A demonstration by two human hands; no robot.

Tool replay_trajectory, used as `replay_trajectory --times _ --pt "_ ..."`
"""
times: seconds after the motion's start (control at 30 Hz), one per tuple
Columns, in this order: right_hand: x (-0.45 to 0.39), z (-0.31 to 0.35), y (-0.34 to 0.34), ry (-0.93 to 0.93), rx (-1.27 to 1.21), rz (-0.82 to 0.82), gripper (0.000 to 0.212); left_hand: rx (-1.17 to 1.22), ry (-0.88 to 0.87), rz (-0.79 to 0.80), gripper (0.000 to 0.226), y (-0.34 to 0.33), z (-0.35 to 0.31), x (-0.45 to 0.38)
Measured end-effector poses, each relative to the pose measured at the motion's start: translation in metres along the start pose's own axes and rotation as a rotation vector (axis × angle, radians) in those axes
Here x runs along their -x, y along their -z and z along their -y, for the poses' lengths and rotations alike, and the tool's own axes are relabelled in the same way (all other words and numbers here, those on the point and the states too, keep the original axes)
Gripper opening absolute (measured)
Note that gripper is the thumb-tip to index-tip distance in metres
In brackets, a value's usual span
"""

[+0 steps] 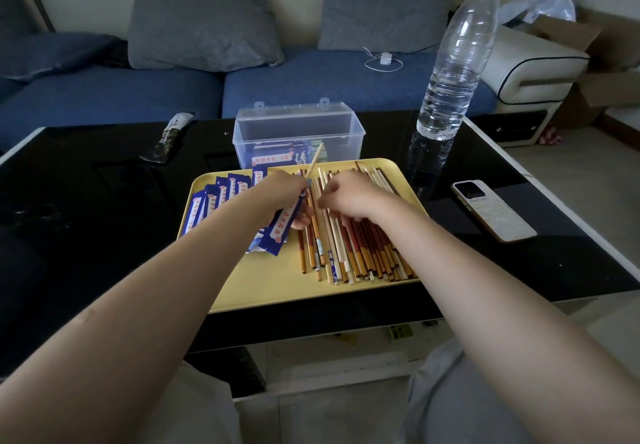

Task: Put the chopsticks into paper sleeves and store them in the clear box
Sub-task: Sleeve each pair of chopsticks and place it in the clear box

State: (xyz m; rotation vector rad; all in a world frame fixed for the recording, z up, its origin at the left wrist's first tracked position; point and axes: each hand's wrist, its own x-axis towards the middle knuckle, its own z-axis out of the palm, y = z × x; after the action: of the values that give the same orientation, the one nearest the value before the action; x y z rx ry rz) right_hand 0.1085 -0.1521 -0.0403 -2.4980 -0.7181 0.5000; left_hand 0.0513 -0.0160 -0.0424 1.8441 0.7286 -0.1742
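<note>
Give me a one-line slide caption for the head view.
Left hand holds a blue sleeve with one chopstick in it; right hand reaches into loose chopsticks on yellow tray.

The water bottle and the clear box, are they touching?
Apart. The head view shows a plain stretch of black table between the clear box and the water bottle, which stands to the box's right.

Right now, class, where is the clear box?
In the head view, the clear box stands open on the black table, just beyond the yellow tray, left of the water bottle.
</note>
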Motion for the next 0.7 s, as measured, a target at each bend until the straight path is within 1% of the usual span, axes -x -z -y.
replay_trajectory --times 0.03,0.07,0.13,0.23,0.37,0.4,0.5,0.57,0.7 --pt "0.001 0.004 -0.006 -0.009 0.092 0.071 0.014 -0.068 -0.002 -0.042 0.031 0.0 0.001 -0.001" --pt "0.0 0.007 -0.011 -0.021 0.171 0.109 0.015 -0.125 -0.008 -0.069 0.033 0.0 0.002 -0.001" --pt "-0.002 0.01 -0.021 -0.043 0.259 0.091 0.019 -0.18 -0.005 -0.086 0.032 -0.002 0.001 0.003" --pt "-0.003 0.011 -0.026 -0.046 0.293 0.031 0.019 -0.261 0.036 -0.106 0.031 -0.003 -0.001 0.007" --pt "0.0 0.016 -0.029 -0.043 0.337 0.018 0.009 -0.321 0.039 -0.108 0.033 -0.002 0.001 0.005" --pt "0.0 0.017 -0.03 -0.038 0.336 0.008 0.009 -0.331 0.046 -0.109 0.034 -0.002 0.001 0.004" --pt "0.0 0.018 -0.029 -0.035 0.319 -0.039 0.015 -0.386 0.015 -0.125 0.033 -0.002 0.003 0.004" --pt "0.001 0.017 -0.027 -0.038 0.348 -0.057 0.016 -0.435 -0.009 -0.14 0.03 -0.003 0.003 0.004" --pt "0.002 0.02 -0.028 -0.075 0.39 -0.023 0.02 -0.524 -0.026 -0.158 0.028 -0.003 0.003 0.004"
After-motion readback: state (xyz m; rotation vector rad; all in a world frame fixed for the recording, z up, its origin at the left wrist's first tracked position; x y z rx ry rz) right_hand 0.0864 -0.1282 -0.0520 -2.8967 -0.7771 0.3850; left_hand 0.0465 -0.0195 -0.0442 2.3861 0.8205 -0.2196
